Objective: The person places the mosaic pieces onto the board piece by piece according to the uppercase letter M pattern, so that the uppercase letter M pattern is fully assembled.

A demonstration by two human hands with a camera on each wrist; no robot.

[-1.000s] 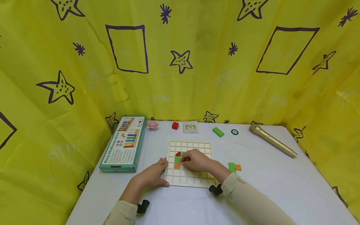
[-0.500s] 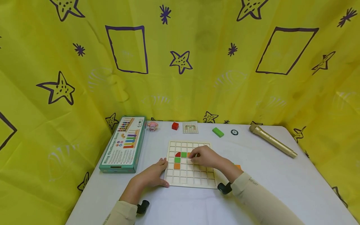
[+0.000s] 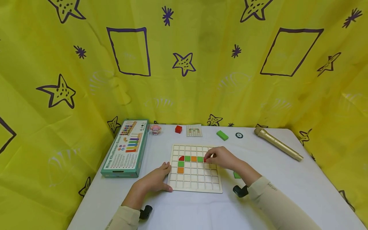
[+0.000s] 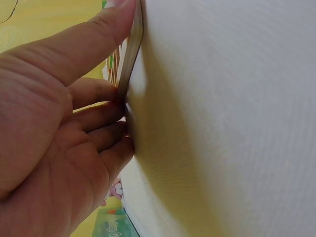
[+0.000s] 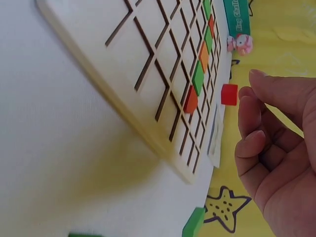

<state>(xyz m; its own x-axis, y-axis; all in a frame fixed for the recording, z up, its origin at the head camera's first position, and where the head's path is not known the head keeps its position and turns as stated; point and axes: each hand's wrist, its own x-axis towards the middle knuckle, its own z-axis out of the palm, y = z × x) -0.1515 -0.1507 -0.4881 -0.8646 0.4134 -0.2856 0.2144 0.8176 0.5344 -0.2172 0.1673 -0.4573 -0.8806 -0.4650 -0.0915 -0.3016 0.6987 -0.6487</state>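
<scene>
Your left hand (image 3: 155,180) flat, bracing the grid board's (image 3: 195,187) left edge. Right hand (image 3: 222,158), fingers loosely curled and empty, at the red tile (image 3: 205,159); likely tile-placing step, next wants a fresh tile.

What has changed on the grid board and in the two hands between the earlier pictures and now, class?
The right hand slid rightward along the grid board, uncovering a row: red quarter-round piece, green tile, orange tile, second green tile and a red piece at its fingertips. Its fingers are curled but hold nothing. The left hand stayed against the board's left edge; the other items stayed put.
</scene>
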